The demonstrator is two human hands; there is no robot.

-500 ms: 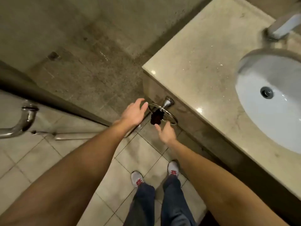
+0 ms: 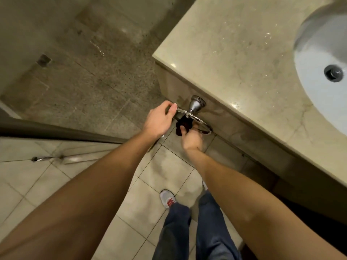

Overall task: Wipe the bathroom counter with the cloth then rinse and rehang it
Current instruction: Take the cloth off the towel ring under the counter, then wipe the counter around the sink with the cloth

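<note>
A small dark cloth (image 2: pixel 183 124) hangs bunched on a chrome towel ring (image 2: pixel 203 124) fixed to the side of the beige stone counter (image 2: pixel 234 59). My left hand (image 2: pixel 159 121) grips the left part of the ring, fingers curled over it. My right hand (image 2: pixel 191 140) reaches up from below and pinches the lower end of the cloth. Part of the cloth is hidden behind my right fingers.
A white sink basin (image 2: pixel 323 72) with a metal drain (image 2: pixel 335 73) is set in the counter at the right. A glass shower door's edge (image 2: pixel 62 131) runs along the left, with wet dark shower floor beyond. My feet (image 2: pixel 168 198) stand on pale tiles below.
Both hands have closed in on the ring. The left hand, open before, now grips the ring; the right hand has risen and taken hold of the cloth. The view has moved closer.
</note>
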